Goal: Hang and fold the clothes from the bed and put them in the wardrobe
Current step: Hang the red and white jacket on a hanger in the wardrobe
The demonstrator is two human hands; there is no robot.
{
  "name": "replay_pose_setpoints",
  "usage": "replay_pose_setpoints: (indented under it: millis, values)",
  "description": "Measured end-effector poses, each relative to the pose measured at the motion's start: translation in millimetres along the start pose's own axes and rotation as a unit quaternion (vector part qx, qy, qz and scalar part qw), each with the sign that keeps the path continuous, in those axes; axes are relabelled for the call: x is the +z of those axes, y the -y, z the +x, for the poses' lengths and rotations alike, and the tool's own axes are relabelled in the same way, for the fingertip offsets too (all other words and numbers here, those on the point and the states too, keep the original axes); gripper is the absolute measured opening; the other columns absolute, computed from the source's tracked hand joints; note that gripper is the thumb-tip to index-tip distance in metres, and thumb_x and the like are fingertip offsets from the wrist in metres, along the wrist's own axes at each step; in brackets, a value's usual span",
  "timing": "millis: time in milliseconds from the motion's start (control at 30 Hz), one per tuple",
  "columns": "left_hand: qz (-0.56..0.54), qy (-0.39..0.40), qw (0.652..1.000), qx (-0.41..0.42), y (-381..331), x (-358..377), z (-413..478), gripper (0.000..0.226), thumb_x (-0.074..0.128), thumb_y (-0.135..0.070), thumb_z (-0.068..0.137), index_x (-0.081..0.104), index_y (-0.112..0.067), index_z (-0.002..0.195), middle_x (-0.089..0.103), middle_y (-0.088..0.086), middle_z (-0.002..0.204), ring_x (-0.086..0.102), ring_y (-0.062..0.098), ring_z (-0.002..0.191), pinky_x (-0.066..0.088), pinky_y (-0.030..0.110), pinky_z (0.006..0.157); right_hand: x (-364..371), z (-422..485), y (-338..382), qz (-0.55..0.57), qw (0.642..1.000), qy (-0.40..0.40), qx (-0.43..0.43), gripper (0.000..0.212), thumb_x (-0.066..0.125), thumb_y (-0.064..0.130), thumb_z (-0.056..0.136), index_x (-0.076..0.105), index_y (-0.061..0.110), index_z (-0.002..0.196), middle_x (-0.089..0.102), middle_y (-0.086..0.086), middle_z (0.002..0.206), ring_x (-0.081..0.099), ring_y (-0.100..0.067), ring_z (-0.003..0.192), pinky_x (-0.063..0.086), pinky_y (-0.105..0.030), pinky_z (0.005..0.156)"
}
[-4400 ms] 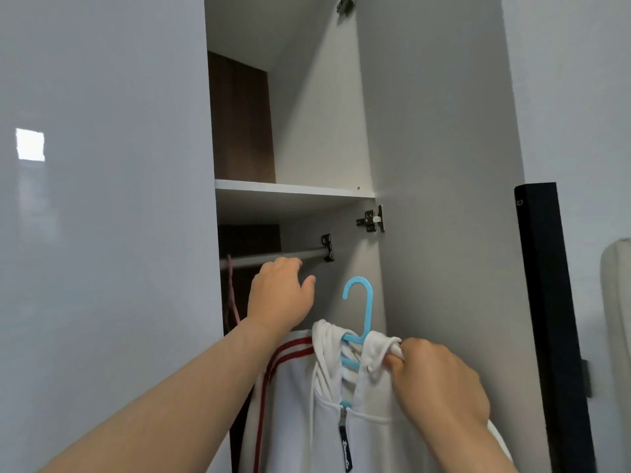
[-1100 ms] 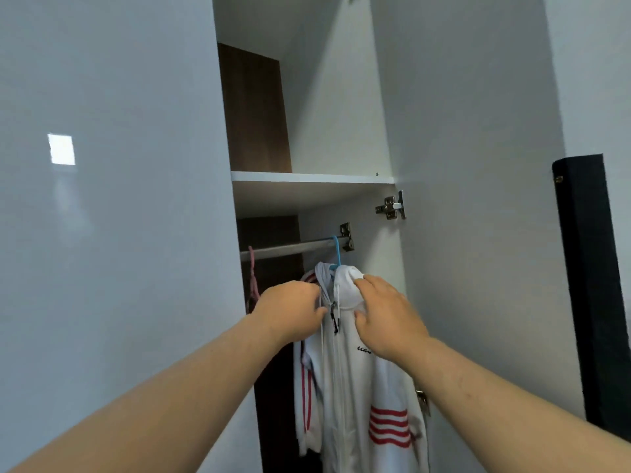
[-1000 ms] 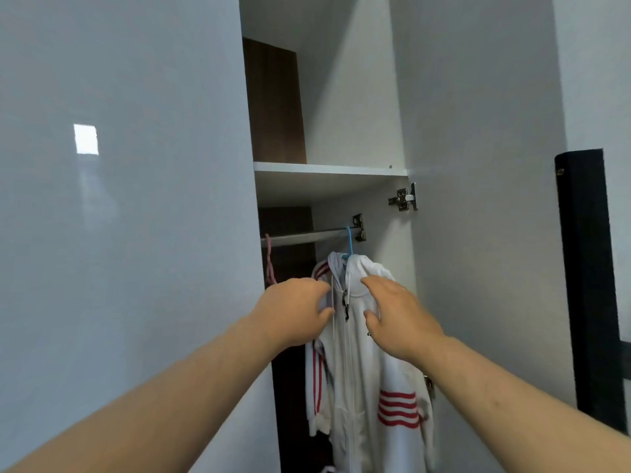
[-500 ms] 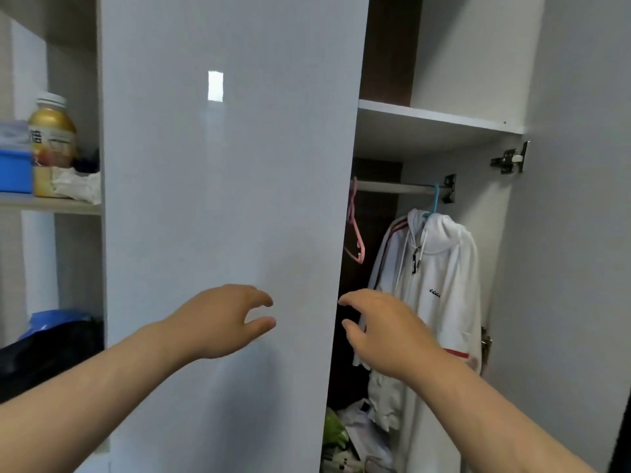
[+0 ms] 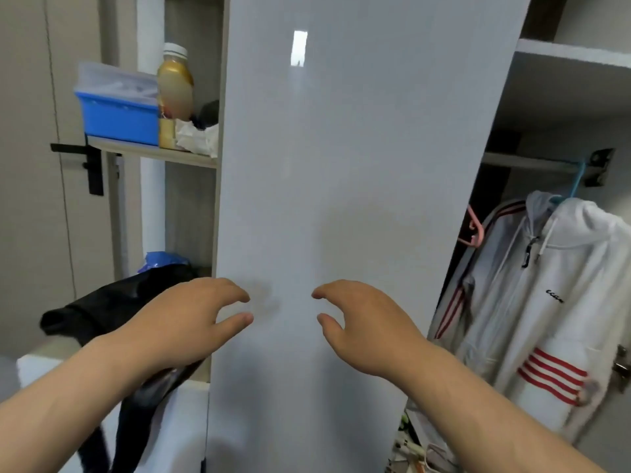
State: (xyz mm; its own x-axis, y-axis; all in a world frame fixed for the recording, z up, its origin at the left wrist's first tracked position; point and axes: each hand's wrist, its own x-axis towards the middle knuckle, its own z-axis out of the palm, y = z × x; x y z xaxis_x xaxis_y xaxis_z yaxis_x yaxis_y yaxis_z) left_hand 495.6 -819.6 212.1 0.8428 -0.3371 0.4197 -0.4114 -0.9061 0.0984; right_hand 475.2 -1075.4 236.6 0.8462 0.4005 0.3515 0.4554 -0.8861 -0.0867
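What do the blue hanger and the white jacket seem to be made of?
Blue hanger: probably plastic, given its thin, evenly coloured hook. White jacket: soft woven or knit fabric, matte; it drapes in folds and has a hood with drawcords. Exact fibre unclear.

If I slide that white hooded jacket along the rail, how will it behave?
The white hooded jacket looks soft, so it would probably sway and drag. Its blue hanger hooks the rail and should slide, perhaps snagging the pink hanger.
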Motion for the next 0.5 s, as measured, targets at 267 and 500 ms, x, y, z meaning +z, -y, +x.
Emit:
replay_pose_setpoints:
  millis: [267, 500]
  values:
    - [-0.011, -0.003, 0.997, -0.082, 123.3, 9.8, -43.4, 0.049, 0.041, -0.063, 0.089, 0.059, -0.038, 0.126, 0.052, -0.031, 0.121, 0.045, -0.009, 0.109, 0.035, 0.010, 0.083, 65.2, 82.4, 78.7, 0.055, 0.993, 0.064, -0.079, 0.047, 0.045, 0.035, 0.102, 0.039, 0.032, 0.148, 0.043, 0.015, 0.149, 0.037, -0.006, 0.136, 0.026, -0.018, 0.109]
    - [-0.018, -0.008, 0.977, -0.211, 219.2, 29.9, -95.8, 0.069, 0.029, -0.071, 0.077, 0.065, -0.034, 0.122, 0.062, -0.020, 0.124, 0.058, 0.006, 0.110, 0.044, 0.024, 0.088, 141.1, 147.2, 130.3, 0.109, 0.980, 0.091, -0.141, 0.048, 0.049, 0.038, 0.100, 0.040, 0.034, 0.147, 0.045, 0.018, 0.145, 0.040, -0.005, 0.132, 0.033, -0.021, 0.107]
